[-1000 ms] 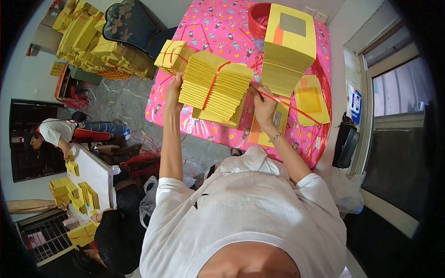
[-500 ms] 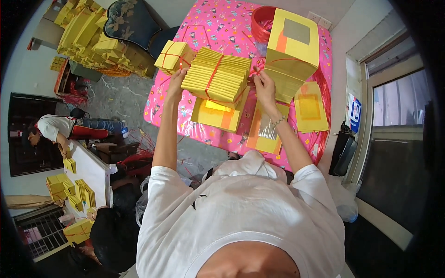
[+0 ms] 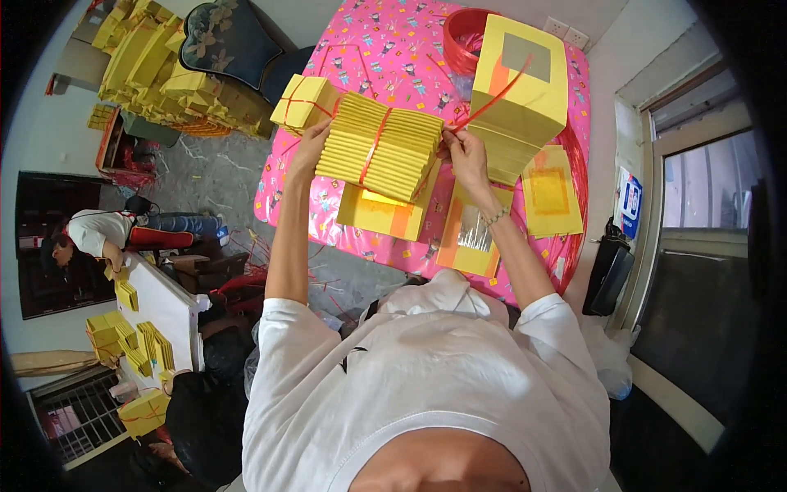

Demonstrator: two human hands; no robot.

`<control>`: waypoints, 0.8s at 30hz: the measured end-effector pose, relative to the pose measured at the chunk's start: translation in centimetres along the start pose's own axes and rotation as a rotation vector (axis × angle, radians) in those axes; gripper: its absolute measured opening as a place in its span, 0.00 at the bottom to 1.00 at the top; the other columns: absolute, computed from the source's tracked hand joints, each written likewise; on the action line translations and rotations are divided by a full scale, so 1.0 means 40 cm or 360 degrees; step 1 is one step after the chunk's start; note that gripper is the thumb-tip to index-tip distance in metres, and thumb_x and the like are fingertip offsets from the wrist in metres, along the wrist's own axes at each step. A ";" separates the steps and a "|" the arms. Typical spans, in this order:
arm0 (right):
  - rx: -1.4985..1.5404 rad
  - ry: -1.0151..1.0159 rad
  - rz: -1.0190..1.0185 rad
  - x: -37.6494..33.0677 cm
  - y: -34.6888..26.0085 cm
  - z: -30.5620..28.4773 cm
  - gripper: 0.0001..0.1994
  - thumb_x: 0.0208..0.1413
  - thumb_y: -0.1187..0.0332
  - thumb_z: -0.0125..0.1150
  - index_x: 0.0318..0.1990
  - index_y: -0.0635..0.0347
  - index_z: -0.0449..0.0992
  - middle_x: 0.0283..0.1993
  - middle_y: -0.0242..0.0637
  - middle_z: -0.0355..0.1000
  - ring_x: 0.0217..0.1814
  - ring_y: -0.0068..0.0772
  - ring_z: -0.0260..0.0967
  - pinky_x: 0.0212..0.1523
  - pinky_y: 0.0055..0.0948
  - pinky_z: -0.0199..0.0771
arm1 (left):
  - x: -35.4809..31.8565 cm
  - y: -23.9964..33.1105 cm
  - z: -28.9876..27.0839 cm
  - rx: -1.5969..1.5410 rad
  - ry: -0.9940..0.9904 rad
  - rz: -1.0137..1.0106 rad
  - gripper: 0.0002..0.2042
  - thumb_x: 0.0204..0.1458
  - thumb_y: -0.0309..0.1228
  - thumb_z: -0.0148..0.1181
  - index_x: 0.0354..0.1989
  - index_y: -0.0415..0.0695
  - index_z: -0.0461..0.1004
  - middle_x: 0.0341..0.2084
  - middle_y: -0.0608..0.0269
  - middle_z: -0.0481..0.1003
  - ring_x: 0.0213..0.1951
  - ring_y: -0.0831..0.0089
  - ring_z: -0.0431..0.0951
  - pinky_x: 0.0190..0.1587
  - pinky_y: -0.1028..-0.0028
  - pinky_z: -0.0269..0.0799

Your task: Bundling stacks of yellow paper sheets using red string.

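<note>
A bundle of folded yellow card boxes (image 3: 348, 146), wrapped by a red plastic strap (image 3: 378, 143), is between my hands above the pink table. My left hand (image 3: 310, 148) is closed on its left end, the fingers partly hidden behind it. At the right end my right hand (image 3: 466, 156) pinches a red strap, whose loose end (image 3: 500, 94) sticks up to the right. Under the bundle is an open yellow box (image 3: 377, 215). Another yellow bundle (image 3: 305, 105), tied with red strap, stands just beyond my left hand.
On the pink patterned table cover (image 3: 393, 41) are a red round tub (image 3: 456, 51), a tall yellow box stack (image 3: 537, 94) and flat windowed pieces (image 3: 469, 238). A dark padded chair (image 3: 225, 49) stands far left. People (image 3: 98, 234) are around a white table (image 3: 168, 295) at left.
The bundle has turned slightly, and its right end has dropped a little. A loose red strap end now rises to the right from my right hand. My left hand keeps its hold.
</note>
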State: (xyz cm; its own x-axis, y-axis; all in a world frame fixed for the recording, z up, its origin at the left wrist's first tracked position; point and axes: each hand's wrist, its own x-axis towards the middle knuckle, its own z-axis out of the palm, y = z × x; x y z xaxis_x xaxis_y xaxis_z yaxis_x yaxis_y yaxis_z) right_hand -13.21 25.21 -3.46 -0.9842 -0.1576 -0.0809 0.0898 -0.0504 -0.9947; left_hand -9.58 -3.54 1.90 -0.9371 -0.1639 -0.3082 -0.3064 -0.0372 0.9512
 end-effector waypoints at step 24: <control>-0.0693 -0.0355 -0.0909 -0.106 -0.226 -0.069 0.07 0.52 0.69 0.60 0.38 0.57 0.80 0.34 0.37 0.74 0.29 0.28 0.69 0.32 0.26 0.68 | -0.159 0.065 0.010 0.0045 0.0471 0.0984 0.16 0.63 0.35 0.43 0.46 0.37 0.74 0.26 0.69 0.72 0.33 0.82 0.71 0.41 0.80 0.66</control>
State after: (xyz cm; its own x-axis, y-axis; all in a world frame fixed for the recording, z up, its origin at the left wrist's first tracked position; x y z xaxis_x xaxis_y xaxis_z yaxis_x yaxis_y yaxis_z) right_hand -10.28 29.05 5.72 -0.8012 -0.4223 0.4240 -0.5395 0.2032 -0.8171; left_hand -4.47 -2.20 6.34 -0.8573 -0.4092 0.3124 0.2624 0.1748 0.9490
